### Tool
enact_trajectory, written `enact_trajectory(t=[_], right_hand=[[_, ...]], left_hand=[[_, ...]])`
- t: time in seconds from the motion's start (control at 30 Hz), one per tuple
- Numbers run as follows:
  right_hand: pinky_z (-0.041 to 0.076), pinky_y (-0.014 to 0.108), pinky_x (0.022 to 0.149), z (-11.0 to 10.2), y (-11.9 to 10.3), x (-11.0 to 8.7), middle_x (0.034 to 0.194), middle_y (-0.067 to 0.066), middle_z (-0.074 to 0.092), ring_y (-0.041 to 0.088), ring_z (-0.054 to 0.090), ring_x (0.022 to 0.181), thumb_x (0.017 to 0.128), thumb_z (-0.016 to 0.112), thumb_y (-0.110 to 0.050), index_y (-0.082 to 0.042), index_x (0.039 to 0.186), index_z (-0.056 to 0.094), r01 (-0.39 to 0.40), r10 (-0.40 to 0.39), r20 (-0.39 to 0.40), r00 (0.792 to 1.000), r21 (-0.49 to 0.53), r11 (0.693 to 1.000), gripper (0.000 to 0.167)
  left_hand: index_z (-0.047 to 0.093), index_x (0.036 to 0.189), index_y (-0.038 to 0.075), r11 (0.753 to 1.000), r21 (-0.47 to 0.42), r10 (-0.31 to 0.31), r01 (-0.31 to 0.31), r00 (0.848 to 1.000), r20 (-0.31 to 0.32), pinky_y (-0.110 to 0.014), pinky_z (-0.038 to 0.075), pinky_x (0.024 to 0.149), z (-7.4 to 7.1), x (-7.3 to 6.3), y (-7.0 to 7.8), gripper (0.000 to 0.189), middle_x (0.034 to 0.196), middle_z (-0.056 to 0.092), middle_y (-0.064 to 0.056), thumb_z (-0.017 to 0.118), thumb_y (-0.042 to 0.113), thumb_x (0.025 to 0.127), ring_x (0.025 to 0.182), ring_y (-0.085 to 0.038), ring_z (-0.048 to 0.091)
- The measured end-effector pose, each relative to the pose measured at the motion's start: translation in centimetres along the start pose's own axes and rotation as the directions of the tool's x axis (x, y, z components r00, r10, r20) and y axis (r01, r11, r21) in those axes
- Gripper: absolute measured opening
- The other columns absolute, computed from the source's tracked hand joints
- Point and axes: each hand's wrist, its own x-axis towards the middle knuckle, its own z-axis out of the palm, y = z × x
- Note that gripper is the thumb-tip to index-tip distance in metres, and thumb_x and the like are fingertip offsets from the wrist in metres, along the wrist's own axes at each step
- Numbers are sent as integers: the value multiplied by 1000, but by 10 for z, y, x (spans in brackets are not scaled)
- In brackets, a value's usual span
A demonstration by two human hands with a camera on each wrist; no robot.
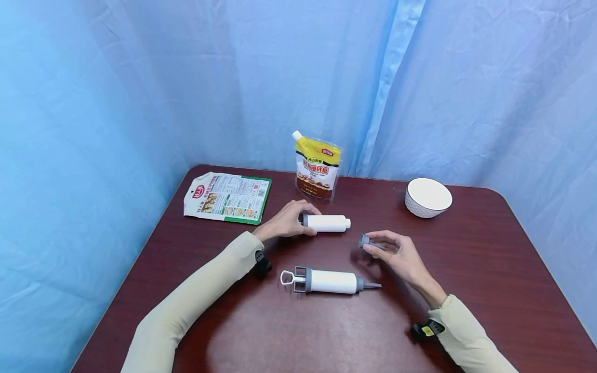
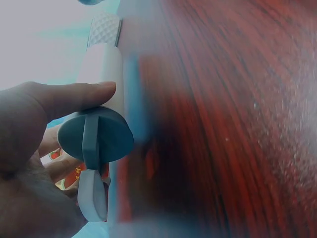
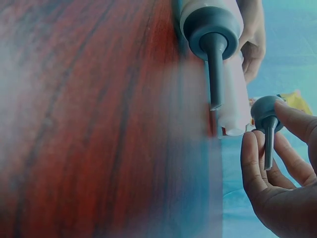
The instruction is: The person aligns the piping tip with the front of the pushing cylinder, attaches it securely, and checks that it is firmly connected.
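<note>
My left hand point(image 1: 293, 219) grips the grey collar end of a white plunger-type syringe tube point(image 1: 327, 223). The tube's bare white tip points right. In the left wrist view, the thumb lies along the tube point(image 2: 101, 64) above its grey end cap point(image 2: 114, 136). A grey nozzle cap point(image 1: 364, 240) with a thin spout is pinched between thumb and fingers of my right hand point(image 1: 396, 255), a short way right of the tube's tip. The right wrist view has the nozzle point(image 3: 267, 111) with its spout toward the camera. A second, assembled white syringe point(image 1: 333, 282) with grey nozzle lies nearer me.
A yellow and brown spouted pouch point(image 1: 318, 168) stands at the back. The flat green and white packet point(image 1: 228, 198) lies at the back left. A white patterned bowl point(image 1: 427, 198) sits at the back right. Blue curtains point(image 1: 303, 77) hang behind the dark red table point(image 1: 298, 331).
</note>
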Motion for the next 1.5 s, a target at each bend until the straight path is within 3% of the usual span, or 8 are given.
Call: enact_trajectory(t=[0.23, 0.53, 1.03, 1.33, 1.5], right_hand=[[62, 28, 80, 0, 0, -1, 120, 21, 72, 8, 75, 93, 96, 77, -22, -6, 126, 70, 9, -8, -5, 1000, 10, 1000, 35], [63, 33, 77, -2, -1, -5, 119, 21, 73, 16, 75, 92, 96, 77, -21, -6, 125, 71, 14, -15, -21, 1000, -18, 1000, 33], [61, 31, 72, 0, -2, -6, 116, 18, 73, 5, 73, 89, 96, 77, -20, -6, 125, 71, 25, -25, -20, 999, -4, 1000, 33], [62, 31, 76, 2, -1, -6, 115, 15, 74, 18, 77, 92, 96, 77, -18, -5, 125, 70, 41, -41, -12, 999, 23, 999, 33], [63, 30, 79, 3, -2, -7, 115, 15, 74, 12, 77, 93, 96, 77, -16, -2, 125, 70, 48, -48, -7, 999, 53, 997, 33]], left_hand=[[72, 128, 19, 1000, -5, 27, -27, 999, 20, -45, 41, 109, -2, -8, 7, 44, 130, 68, -5, 87, 27, 86, 117, -23, 53], [72, 129, 20, 994, -16, 107, -106, 991, 75, -42, 42, 104, -5, -17, 23, 46, 121, 68, -2, 87, 28, 87, 114, -19, 53], [71, 131, 21, 989, -45, 145, -141, 986, 86, -41, 41, 104, -4, -31, 34, 46, 121, 68, 2, 86, 29, 87, 113, -15, 54], [71, 130, 22, 989, -62, 142, -136, 986, 93, -41, 41, 105, -3, -34, 36, 46, 123, 69, 2, 86, 29, 87, 115, -14, 54], [72, 130, 22, 988, -61, 150, -145, 985, 88, -39, 42, 103, -3, -36, 37, 47, 122, 69, 2, 87, 28, 86, 114, -14, 56]])
